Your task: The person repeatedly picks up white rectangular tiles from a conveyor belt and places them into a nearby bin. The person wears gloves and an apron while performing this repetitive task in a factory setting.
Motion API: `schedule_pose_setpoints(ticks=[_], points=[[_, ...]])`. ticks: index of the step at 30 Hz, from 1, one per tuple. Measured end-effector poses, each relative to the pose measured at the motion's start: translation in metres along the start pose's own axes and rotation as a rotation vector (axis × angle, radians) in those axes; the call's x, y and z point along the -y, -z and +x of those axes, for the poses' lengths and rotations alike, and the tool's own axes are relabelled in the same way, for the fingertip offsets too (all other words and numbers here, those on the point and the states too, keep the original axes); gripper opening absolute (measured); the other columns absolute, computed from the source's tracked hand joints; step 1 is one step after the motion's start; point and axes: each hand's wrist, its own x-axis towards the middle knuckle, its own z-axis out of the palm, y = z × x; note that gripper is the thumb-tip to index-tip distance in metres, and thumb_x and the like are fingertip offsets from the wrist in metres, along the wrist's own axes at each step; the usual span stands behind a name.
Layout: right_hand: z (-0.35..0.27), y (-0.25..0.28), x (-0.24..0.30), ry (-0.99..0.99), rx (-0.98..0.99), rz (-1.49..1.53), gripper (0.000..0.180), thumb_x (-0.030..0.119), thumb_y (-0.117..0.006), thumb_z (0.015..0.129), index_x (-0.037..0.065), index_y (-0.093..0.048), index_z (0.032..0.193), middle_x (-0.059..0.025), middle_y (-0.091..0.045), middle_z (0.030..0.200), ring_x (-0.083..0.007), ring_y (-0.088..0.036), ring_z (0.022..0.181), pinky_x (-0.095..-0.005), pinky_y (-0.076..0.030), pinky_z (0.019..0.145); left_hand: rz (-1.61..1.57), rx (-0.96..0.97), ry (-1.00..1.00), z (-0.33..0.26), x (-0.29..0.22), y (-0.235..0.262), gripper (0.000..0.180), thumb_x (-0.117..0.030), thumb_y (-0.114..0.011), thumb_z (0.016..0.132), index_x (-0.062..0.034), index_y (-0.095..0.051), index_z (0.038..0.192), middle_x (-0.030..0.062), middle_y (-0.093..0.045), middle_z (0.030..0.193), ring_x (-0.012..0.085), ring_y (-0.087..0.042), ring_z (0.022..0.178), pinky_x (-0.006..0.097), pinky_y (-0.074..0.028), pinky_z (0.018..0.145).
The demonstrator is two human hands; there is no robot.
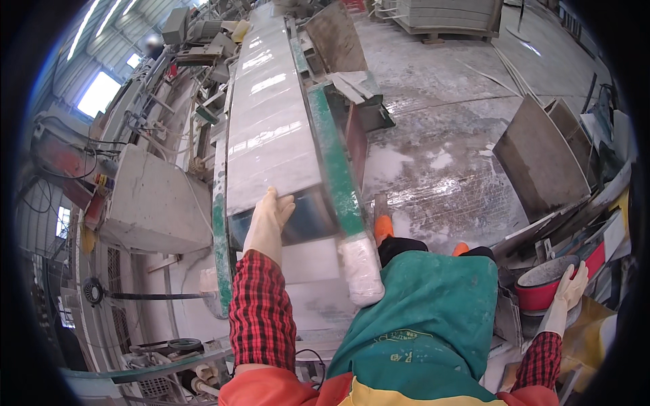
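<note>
Over on the left sits a dusty grey machine housing point(152, 203). Beside it a long pale stone slab point(271, 122) lies on the green-railed conveyor point(332, 155), running away from the person. The gloved left hand point(269, 215) lies flat on the slab's near end, fingers pressed together and stretched forward. Far to the right, well apart, the gloved right hand point(571, 287) rests on the rim of a red bucket point(542, 287), fingers loosely curled over its edge
</note>
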Motion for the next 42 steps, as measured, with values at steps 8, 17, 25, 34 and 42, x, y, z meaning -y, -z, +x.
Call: schedule_pose_setpoints(ticks=[8, 17, 25, 34, 42], points=[[-0.009, -0.003, 0.004, 0.1, -0.118, -0.022, 0.049, 0.036, -0.052, 0.104, 0.007, -0.052, 0.144, -0.0218, -0.053, 0.146, -0.0379, -0.047, 0.137, -0.0462, -0.033, 0.118, -0.006, 0.014, -0.067, 0.016, 0.011, 0.006, 0.043, -0.041, -0.055, 0.103, -0.0001, -0.06, 0.114, 0.011, -0.073, 0.094, 0.0185, -0.071, 0.075, 0.022, -0.059, 0.063], [-0.02, 0.008, 0.019, 0.117, -0.166, -0.036, 0.046, 0.032, -0.053, 0.103, 0.005, -0.054, 0.14, -0.0212, -0.056, 0.142, -0.0353, -0.05, 0.134, -0.0466, -0.033, 0.12, -0.178, 0.169, -0.01, 0.043, 0.01, 0.005, 0.035, -0.025, -0.045, 0.11, -0.0145, -0.035, 0.079, -0.0043, -0.026, 0.062, 0.0074, -0.023, 0.048, 0.026, -0.018, 0.044], [-0.028, 0.001, 0.016, 0.17, -0.22, -0.084, 0.048, 0.033, -0.051, 0.104, 0.004, -0.052, 0.142, -0.0216, -0.056, 0.142, -0.0364, -0.051, 0.133, -0.0485, -0.034, 0.119, 0.098, 0.029, -0.024, 0.022, 0.003, 0.006, 0.03, -0.035, -0.056, 0.105, -0.0092, -0.056, 0.089, -0.0018, -0.049, 0.064, 0.0086, -0.045, 0.05, 0.024, -0.041, 0.047], [-0.039, 0.052, 0.049, 0.093, -0.054, -0.02, 0.052, 0.037, -0.055, 0.101, 0.004, -0.053, 0.141, -0.0227, -0.06, 0.134, -0.0393, -0.054, 0.125, -0.0488, -0.04, 0.11, 0.059, 0.14, -0.17, 0.044, 0.036, 0.025, 0.041, -0.043, -0.064, 0.099, -0.0067, -0.056, 0.081, 0.0009, -0.05, 0.062, 0.0128, -0.047, 0.05, 0.029, -0.042, 0.05], [-0.002, 0.083, 0.073, -0.306, -0.024, 0.142, 0.053, 0.036, -0.067, 0.092, 0.016, -0.056, 0.139, -0.0164, -0.064, 0.124, -0.0384, -0.06, 0.115, -0.049, -0.049, 0.099, -0.116, -0.032, -0.355, -0.005, 0.042, 0.013, 0.03, -0.032, -0.059, 0.104, -0.0027, -0.056, 0.106, 0.0008, -0.05, 0.067, 0.0083, -0.044, 0.048, 0.023, -0.035, 0.044]])
